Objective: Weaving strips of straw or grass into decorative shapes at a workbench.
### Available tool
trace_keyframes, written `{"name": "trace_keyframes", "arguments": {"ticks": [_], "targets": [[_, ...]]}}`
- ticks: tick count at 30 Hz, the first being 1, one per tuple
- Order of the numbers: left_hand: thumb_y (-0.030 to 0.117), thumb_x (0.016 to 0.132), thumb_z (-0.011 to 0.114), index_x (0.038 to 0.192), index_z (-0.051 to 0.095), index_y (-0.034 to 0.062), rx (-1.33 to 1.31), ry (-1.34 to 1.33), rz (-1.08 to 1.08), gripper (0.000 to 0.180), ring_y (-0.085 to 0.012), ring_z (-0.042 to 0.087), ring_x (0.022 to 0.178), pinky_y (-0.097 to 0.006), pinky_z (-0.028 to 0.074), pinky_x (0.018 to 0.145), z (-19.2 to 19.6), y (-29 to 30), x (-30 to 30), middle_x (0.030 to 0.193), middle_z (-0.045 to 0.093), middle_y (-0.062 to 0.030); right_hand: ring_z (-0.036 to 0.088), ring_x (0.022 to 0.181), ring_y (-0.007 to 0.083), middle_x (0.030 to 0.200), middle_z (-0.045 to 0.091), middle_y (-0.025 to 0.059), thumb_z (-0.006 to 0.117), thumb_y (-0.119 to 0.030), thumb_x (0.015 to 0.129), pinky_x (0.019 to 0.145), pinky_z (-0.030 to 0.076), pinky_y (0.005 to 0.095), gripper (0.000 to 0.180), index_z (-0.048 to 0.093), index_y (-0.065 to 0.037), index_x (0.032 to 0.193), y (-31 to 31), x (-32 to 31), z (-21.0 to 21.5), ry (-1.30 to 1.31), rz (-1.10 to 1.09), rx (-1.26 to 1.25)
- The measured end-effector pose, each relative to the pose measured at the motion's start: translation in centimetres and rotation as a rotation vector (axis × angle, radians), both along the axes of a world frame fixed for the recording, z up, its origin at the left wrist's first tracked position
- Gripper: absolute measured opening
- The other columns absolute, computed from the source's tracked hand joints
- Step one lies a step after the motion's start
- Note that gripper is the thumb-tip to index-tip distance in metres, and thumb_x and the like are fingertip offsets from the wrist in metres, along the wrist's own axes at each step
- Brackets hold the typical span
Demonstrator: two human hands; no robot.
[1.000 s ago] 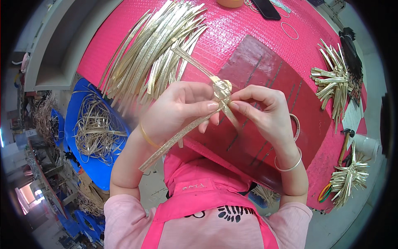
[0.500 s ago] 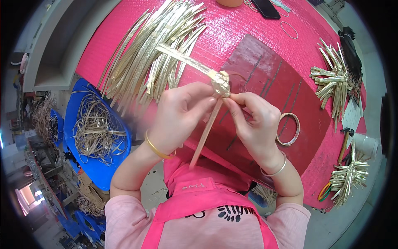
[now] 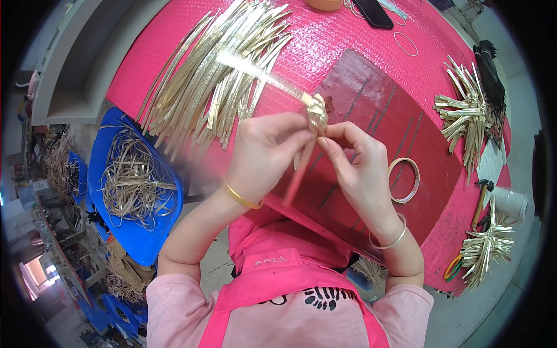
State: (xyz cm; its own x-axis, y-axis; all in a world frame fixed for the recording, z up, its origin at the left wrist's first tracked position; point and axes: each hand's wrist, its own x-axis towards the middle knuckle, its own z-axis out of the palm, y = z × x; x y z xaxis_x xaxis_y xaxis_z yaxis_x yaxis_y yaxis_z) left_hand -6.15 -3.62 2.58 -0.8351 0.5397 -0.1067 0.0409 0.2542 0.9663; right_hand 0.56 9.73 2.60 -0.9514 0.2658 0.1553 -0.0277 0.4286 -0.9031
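Both my hands hold a small woven knot of golden strips (image 3: 317, 111) above the pink table (image 3: 348, 40). My left hand (image 3: 264, 152), with a gold bangle on the wrist, pinches it from the left. My right hand (image 3: 355, 165), with a silver bangle, grips it from below right. One long strip runs from the knot up-left over the strip pile. Another strip hangs down between my hands and is blurred with motion.
A big pile of loose golden strips (image 3: 214, 75) lies at the table's left. A dark red mat (image 3: 383, 116) with a tape ring (image 3: 404, 180) lies under my hands. Finished star-like weavings (image 3: 464, 113) (image 3: 486, 249) sit at the right. A blue tub of scraps (image 3: 136, 180) stands on the floor at left.
The lower strip has swung from pointing down-left to hanging almost straight down. The knot has turned in my fingers, and my hands have shifted slightly on it.
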Motion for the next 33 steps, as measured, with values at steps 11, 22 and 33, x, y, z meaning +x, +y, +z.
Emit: {"name": "trace_keyframes", "arguments": {"ticks": [11,22,33], "targets": [[0.003,0.076,0.052,0.084,0.048,0.0013,0.094,0.787,-0.132,0.009,-0.0191,0.054,0.048,-0.027,0.040,0.040,0.4,-0.4,-1.2,0.062,0.052,-0.0087,0.053,0.063,0.0108,0.070,0.057,0.0009,0.053,-0.009,0.079,0.057,0.042,0.0238,0.012,0.056,0.003,0.076,1.6,-1.6,0.1,-0.418,0.347,-1.146],[0.007,0.084,0.047,0.086,0.044,0.0002,0.537,-0.525,0.085,0.007,-0.0155,0.055,0.045,-0.017,0.037,0.034,-0.8,0.1,0.7,0.062,0.054,-0.0098,0.050,0.057,0.0051,0.065,0.058,0.0035,0.057,-0.011,0.078,0.050,0.040,0.0202,0.018,0.059,0.003,0.089,0.3,-1.1,-1.8,-0.173,0.048,-0.650],[0.005,0.076,0.058,0.079,0.053,-0.0036,0.216,-0.236,0.074,0.011,-0.0079,0.054,0.058,-0.021,0.045,0.053,0.5,-0.4,1.0,0.068,0.056,-0.0047,0.049,0.055,0.0226,0.066,0.048,0.0106,0.054,-0.002,0.075,0.048,0.038,0.0314,0.003,0.052,0.000,0.074,-0.4,-0.3,-1.7,0.161,0.038,0.142]]}}
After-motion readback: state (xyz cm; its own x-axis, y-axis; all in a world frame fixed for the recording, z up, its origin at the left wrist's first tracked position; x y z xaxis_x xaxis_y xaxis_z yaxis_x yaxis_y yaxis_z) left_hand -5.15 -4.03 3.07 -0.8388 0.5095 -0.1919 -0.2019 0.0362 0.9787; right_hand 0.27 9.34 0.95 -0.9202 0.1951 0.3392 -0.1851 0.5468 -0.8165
